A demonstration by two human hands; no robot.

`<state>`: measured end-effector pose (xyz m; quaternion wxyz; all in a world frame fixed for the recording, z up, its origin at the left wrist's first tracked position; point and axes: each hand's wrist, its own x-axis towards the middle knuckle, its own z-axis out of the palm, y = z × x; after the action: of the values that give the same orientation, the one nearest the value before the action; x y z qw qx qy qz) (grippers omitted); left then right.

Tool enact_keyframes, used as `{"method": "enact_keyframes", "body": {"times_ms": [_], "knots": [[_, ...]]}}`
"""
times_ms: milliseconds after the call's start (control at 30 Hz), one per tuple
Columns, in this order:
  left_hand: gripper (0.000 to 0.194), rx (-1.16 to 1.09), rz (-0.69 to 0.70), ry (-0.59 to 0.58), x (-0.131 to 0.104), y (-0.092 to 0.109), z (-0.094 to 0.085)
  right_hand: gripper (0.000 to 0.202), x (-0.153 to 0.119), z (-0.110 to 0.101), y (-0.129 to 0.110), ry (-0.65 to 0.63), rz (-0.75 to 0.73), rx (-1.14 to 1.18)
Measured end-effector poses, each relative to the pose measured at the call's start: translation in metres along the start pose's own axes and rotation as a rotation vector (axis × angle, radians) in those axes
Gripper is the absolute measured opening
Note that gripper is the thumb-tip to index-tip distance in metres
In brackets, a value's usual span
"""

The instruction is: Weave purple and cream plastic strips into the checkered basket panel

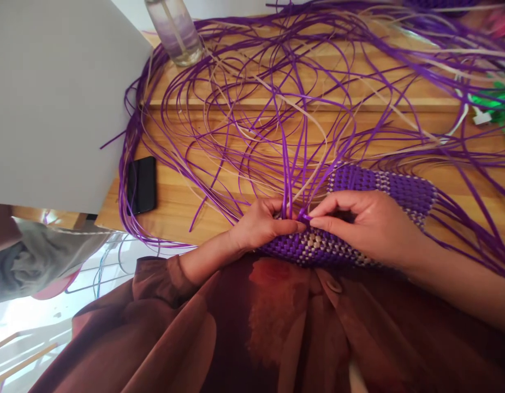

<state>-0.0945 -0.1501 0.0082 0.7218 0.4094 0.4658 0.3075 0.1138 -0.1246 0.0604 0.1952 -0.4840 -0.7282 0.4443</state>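
A purple and beige woven piece (318, 245) lies at the table's front edge, close against my brown clothing. My left hand (265, 224) pinches the woven edge, with several upright purple strips rising by its thumb and fingers. Thumb and forefinger of my right hand (358, 218) are closed on a purple strip (307, 216) at that same edge, fingertips close to my left thumb. Behind my right hand lies a flat woven section (383, 188) with pale speckled bands. Long loose purple and beige strips (293, 103) fan out from the weave across the table.
A black phone (142, 185) lies at the left of the wooden table (186, 213). A clear bottle (176, 33) with liquid stands at the back left, beside a grey panel (64, 98). A white cable (459, 123) and a green shiny item (495, 101) are at the right.
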Motion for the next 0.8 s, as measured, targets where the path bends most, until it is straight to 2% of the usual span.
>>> {"method": "enact_keyframes", "body": {"times_ms": [200,300,400,633,733,800], "knots": [[0.029,0.029,0.045,0.010,0.001,-0.003,-0.001,0.014,0.014,0.002,0.003,-0.163,0.187,0.241],[0.029,0.035,0.066,0.008,0.002,-0.003,-0.002,0.014,0.017,0.004,0.003,-0.229,0.241,0.268],[0.026,0.002,0.059,-0.025,0.003,-0.003,-0.002,0.013,0.017,0.006,0.000,-0.216,0.123,0.176],[0.023,-0.038,0.018,-0.035,0.004,0.000,0.000,0.011,0.016,0.008,-0.011,-0.068,-0.264,-0.305],[0.020,-0.046,0.031,-0.022,0.005,-0.001,0.000,0.011,0.014,0.012,-0.014,0.022,-0.368,-0.361],[0.019,-0.049,0.043,-0.017,0.006,-0.002,0.000,0.010,0.013,0.015,-0.019,0.026,-0.358,-0.330]]}}
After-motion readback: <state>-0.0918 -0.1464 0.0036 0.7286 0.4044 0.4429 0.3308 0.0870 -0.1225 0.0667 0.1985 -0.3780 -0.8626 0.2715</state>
